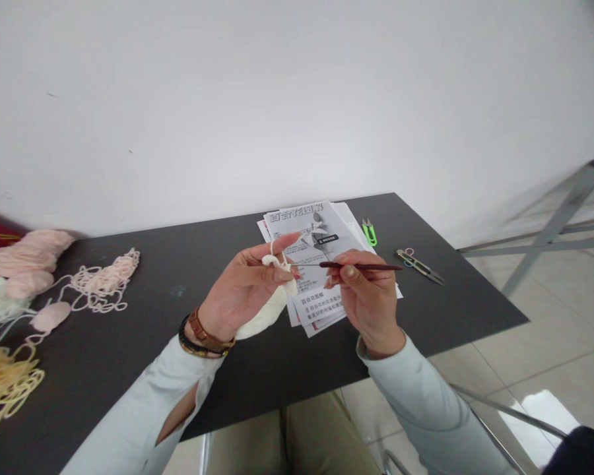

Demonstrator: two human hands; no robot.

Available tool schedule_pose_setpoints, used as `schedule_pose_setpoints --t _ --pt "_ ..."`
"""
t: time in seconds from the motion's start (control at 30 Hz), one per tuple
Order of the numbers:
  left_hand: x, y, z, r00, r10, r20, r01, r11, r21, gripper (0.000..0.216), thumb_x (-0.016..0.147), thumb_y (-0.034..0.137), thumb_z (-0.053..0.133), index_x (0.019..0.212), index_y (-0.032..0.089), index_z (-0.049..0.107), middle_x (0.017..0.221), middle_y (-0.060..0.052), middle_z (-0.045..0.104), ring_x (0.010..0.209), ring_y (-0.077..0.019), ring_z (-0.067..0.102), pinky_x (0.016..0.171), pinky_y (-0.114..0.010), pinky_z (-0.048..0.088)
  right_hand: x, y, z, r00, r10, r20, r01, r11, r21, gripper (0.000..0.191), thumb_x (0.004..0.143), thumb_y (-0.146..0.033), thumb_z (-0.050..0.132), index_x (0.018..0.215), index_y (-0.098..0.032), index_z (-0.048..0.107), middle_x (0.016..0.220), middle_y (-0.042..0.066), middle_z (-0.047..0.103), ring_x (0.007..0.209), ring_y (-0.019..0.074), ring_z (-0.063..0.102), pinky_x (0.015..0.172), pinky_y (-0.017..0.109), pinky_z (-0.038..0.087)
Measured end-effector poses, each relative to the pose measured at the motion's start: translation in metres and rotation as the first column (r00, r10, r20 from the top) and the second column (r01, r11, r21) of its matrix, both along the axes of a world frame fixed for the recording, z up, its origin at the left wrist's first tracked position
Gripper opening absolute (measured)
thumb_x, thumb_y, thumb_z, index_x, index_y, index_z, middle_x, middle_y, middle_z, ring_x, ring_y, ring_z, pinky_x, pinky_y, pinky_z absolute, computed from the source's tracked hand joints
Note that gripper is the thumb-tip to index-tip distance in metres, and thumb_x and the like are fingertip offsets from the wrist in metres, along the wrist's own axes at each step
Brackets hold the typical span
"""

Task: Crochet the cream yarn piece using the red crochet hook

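A dark table (426, 277) runs across the view. Its left end holds pale pink yarn balls (24, 257), a loose pink tangle (106, 280) and a heap of yellow yarn (4, 382). Near the far edge lies a stack of printed instruction sheets (297, 224).

Both hands are raised just above those sheets. The left hand (242, 287) pinches a cream crocheted piece (267, 310) between thumb and fingers. Its forefinger is stretched out, with a strand looped over it. The right hand (369, 297) is closed narrowly round a dark crochet hook (366, 266), held level with its tip pointing at the pinched edge of the piece.

This looks like mid-stitch work, the hook being at or just inside the fabric. The tip is too fine to tell whether it has entered a loop. A further stitch would call for steady tension from the raised forefinger and a small turn of the hook to catch the strand.

Green snips (369, 231) and slim scissors (420, 266) lie apart on the table, to the right of the sheets.
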State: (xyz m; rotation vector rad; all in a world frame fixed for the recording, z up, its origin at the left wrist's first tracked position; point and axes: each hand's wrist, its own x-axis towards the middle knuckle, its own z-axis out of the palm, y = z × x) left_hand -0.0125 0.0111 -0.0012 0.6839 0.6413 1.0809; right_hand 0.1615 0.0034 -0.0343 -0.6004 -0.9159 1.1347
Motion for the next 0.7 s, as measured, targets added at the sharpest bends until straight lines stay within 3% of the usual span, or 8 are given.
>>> schedule_pose_setpoints --t 0.5,0.6,0.7 --pt "-0.0050 0.0004 -0.0052 0.984 -0.171 0.049 0.170 0.985 0.012 0.042 0.054 0.006 0.076 0.094 0.018 0.079 0.060 -0.003 0.067 0.061 -0.0148 0.058 0.060 -0.029 0.043 0.0060 0.0017 0.0022 0.996 0.090 -0.012 -0.089 0.995 0.041 0.010 0.068 -0.030 0.083 0.072 -0.026 0.075 0.069 -0.002 0.068 0.051 0.0110 0.063 0.046 0.023 0.055" --pt "-0.0048 -0.0015 -0.0026 0.984 -0.177 0.028 0.176 0.984 0.035 0.039 0.054 0.009 0.079 0.092 0.020 0.080 0.061 -0.003 0.068 0.059 -0.0154 0.060 0.059 -0.030 0.045 0.0060 0.0013 0.0038 0.994 0.107 -0.030 -0.108 0.993 -0.040 0.015 0.065 -0.034 0.085 0.071 -0.024 0.074 0.064 -0.002 0.068 0.047 0.0105 0.061 0.044 0.022 0.055" --pt "-0.0052 -0.0040 -0.0019 0.987 -0.124 -0.100 0.135 0.984 0.115 0.036 0.058 0.012 0.082 0.092 0.023 0.080 0.066 -0.004 0.072 0.061 -0.0173 0.063 0.066 -0.034 0.050 0.0049 0.0037 0.0037 0.977 0.185 -0.110 -0.205 0.957 -0.206 0.023 0.062 -0.038 0.086 0.070 -0.022 0.072 0.052 -0.004 0.064 0.041 0.0081 0.056 0.041 0.018 0.052"
